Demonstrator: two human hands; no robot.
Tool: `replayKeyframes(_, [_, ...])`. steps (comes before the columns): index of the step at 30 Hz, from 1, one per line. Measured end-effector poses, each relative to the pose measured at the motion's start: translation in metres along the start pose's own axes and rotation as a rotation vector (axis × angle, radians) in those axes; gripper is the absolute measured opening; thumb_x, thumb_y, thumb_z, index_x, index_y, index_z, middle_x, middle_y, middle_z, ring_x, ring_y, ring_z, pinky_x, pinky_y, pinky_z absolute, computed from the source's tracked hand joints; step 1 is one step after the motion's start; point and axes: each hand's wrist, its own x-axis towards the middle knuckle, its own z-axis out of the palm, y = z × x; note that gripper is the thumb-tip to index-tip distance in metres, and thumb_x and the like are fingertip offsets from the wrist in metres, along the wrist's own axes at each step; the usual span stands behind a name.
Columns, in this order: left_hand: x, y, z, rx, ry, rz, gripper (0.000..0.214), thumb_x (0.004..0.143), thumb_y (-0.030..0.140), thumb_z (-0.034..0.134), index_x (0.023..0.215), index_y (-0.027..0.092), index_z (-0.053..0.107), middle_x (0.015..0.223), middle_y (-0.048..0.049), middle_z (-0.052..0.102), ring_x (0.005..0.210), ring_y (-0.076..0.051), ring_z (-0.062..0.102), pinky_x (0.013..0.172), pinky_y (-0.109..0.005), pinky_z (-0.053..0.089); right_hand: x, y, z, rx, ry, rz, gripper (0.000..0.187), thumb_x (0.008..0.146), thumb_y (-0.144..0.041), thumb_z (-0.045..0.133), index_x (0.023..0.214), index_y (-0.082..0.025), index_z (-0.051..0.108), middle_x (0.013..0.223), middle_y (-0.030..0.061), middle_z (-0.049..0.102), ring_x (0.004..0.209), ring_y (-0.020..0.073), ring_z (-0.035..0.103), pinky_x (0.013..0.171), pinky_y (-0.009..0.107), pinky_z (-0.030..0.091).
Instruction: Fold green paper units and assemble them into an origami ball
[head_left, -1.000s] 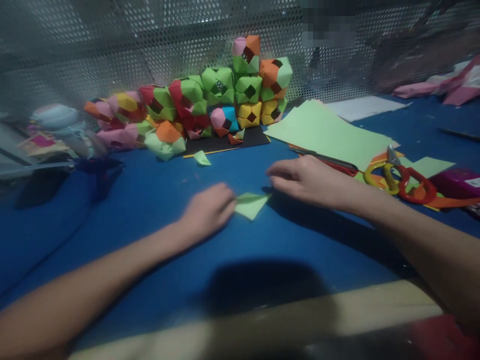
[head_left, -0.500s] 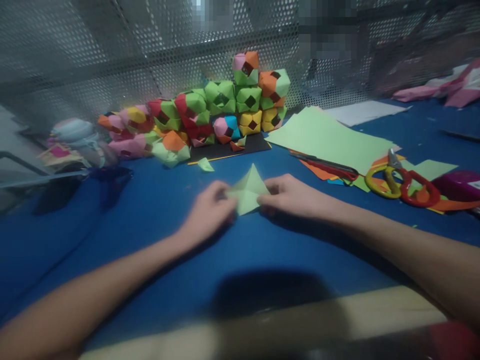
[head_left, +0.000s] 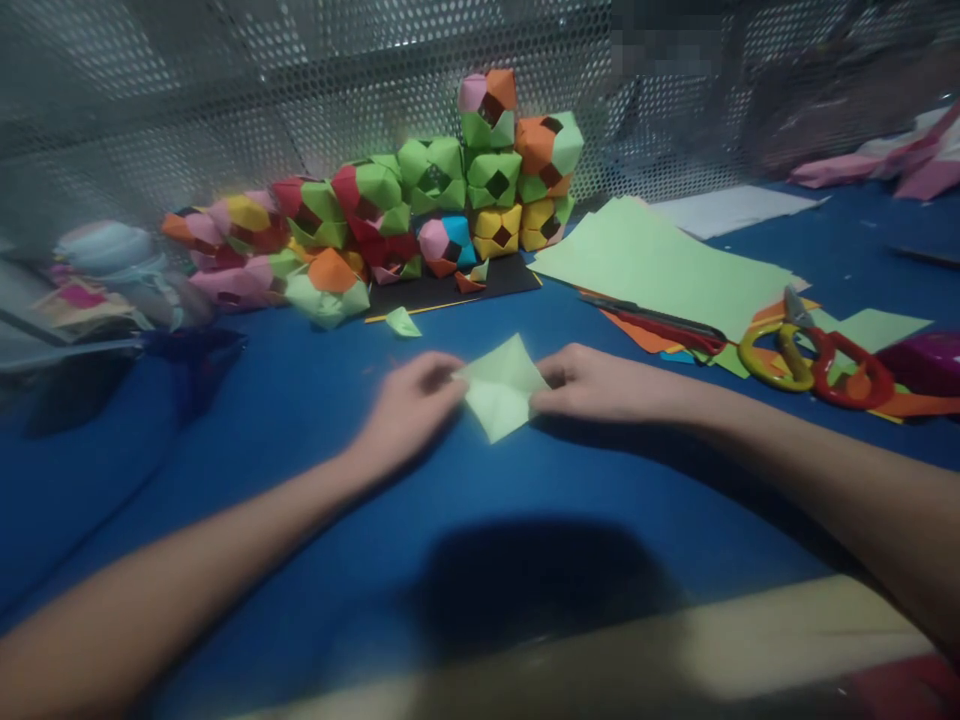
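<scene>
A small pale green square of paper (head_left: 501,393) with crease lines is held just over the blue table (head_left: 300,560). My left hand (head_left: 420,398) pinches its left corner between thumb and fingers. On the opposite corner, my right hand (head_left: 581,382) is closed in a similar pinch. The paper's far and near corners are free, and its surface looks fairly flat. A little folded green piece (head_left: 403,322) lies beyond my left hand.
Behind stand several stacked folded-paper cubes (head_left: 431,175), partly on a black sheet (head_left: 450,290). At right lie green paper sheets (head_left: 660,260), yellow-and-red scissors (head_left: 851,370) and a purple object (head_left: 922,360). A perforated metal panel (head_left: 330,85) backs the table.
The pale green paper has gone from a raised, peaked fold to a flatter, opened square. Both hands still grip its sides. The camera view has shifted slightly.
</scene>
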Motion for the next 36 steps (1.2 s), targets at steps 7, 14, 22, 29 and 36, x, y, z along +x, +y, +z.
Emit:
replayKeyframes(7, [0.002,-0.002,0.001,0.044,-0.093,0.061,0.009,0.076,0.021,0.055,0.079,0.017,0.062,0.075,0.001,0.062,0.067,-0.011,0.053,0.065,-0.026,0.042,0.004,-0.001,0.004,-0.025,0.122,0.007,0.022,0.076,-0.034,0.05,0.063,-0.017,0.051,0.061,-0.0029,0.043,0.057,0.0106,0.038,0.05,0.024,0.026])
replayKeyframes(14, [0.0,0.001,0.002,0.108,-0.092,0.11,0.012,0.075,0.014,0.055,0.085,0.016,0.06,0.08,0.0004,0.062,0.07,-0.011,0.052,0.066,-0.025,0.043,0.011,0.006,0.022,0.06,0.225,-0.107,0.008,0.072,-0.017,0.051,0.077,-0.015,0.057,0.069,-0.0009,0.054,0.062,0.0112,0.045,0.055,0.022,0.031])
replayKeyframes(22, [0.001,-0.005,0.004,0.176,-0.117,0.208,0.026,0.073,0.008,0.055,0.096,0.017,0.06,0.092,-0.0031,0.062,0.084,-0.015,0.054,0.075,-0.031,0.046,0.01,0.007,0.021,-0.032,0.155,-0.132,0.009,0.072,-0.012,0.049,0.077,-0.015,0.056,0.07,-0.0004,0.054,0.062,0.0112,0.045,0.053,0.022,0.029])
replayKeyframes(29, [0.001,-0.005,0.004,0.143,-0.143,0.257,0.019,0.078,0.011,0.054,0.095,0.017,0.06,0.093,-0.0034,0.066,0.085,-0.015,0.058,0.076,-0.031,0.047,0.011,0.011,0.022,-0.216,0.176,-0.265,0.016,0.073,-0.009,0.05,0.081,-0.015,0.063,0.082,0.0039,0.06,0.073,0.0147,0.051,0.065,0.025,0.033])
replayKeyframes(36, [0.0,-0.005,0.003,0.264,-0.199,0.4,0.03,0.078,0.003,0.048,0.102,0.018,0.06,0.098,-0.0032,0.068,0.092,-0.017,0.057,0.083,-0.033,0.046,0.007,0.01,0.026,-0.512,0.205,-0.359,0.023,0.079,-0.013,0.05,0.094,-0.016,0.067,0.088,0.0082,0.061,0.085,0.0209,0.052,0.073,0.031,0.03])
